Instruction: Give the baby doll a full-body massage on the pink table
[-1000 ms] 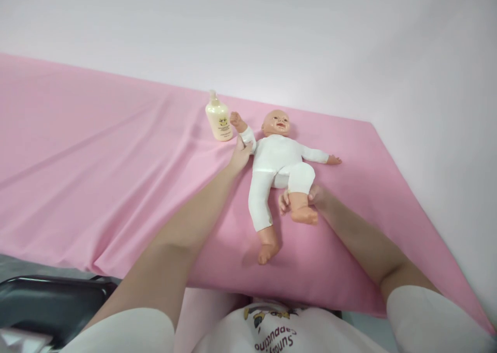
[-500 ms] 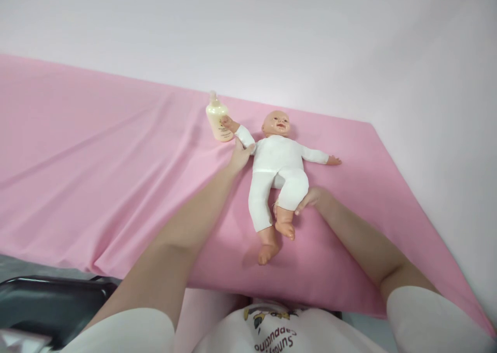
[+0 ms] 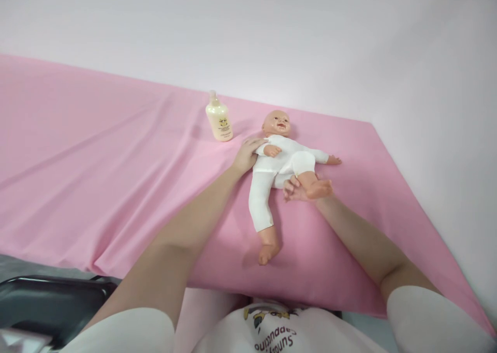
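A baby doll [image 3: 280,147] in a white cloth suit lies face up on a pink cloth, its head toward the wall. My left hand [image 3: 247,153] is closed round the doll's arm on the left, which lies bent across the chest. From beneath, my right hand [image 3: 295,190] supports the raised, bent leg on the right, its curled fingers showing beside the leg; part of that hand is hidden behind the foot. The other leg stretches straight toward me. Left of the doll stands a pump bottle [image 3: 220,121] of pale yellow liquid, apart from both hands.
The pink cloth [image 3: 128,151] covers the table and hangs over its front edge, with folds on the left. A white wall [image 3: 248,37] rises behind. A black chair [image 3: 54,304] stands at the lower left, below the table edge.
The doll's arm on the left has folded inward from beside the bottle onto its chest, with my left hand. The leg on the right has risen and bent upward, with my right hand under it.
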A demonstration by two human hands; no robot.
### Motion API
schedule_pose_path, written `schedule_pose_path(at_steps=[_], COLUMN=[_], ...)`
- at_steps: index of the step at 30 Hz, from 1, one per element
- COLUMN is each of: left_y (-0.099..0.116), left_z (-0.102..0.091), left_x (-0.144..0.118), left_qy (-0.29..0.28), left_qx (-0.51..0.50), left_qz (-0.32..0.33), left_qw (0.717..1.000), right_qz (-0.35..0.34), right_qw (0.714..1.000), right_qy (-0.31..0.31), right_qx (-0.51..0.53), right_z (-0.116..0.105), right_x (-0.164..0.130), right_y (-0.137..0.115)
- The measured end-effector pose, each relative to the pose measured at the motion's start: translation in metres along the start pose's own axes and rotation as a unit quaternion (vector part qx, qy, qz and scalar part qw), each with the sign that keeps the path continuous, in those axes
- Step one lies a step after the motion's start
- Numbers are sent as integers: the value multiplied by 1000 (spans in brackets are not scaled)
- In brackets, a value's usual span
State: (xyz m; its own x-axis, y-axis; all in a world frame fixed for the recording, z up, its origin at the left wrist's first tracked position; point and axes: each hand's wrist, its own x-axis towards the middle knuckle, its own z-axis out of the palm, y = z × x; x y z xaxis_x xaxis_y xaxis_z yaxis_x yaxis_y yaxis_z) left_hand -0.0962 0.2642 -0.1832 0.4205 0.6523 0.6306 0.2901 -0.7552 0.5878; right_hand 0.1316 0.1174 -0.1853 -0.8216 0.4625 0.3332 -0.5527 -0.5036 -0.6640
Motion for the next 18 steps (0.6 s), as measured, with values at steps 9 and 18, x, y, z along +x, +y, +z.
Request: schedule_pose_path(at_steps=[9, 18], left_y=[-7, -6], left_z=[0, -1], left_x=[-1, -1], left_qy=[-17, -14], left_qx=[59, 46], left_qz=[41, 34], left_qw=[997, 998], right_qz=[-7, -11], right_qw=[991, 977], right_qy=[132, 210], right_qx=[-23, -43], right_z=[12, 14], right_x=[3, 3], right_y=[-8, -8])
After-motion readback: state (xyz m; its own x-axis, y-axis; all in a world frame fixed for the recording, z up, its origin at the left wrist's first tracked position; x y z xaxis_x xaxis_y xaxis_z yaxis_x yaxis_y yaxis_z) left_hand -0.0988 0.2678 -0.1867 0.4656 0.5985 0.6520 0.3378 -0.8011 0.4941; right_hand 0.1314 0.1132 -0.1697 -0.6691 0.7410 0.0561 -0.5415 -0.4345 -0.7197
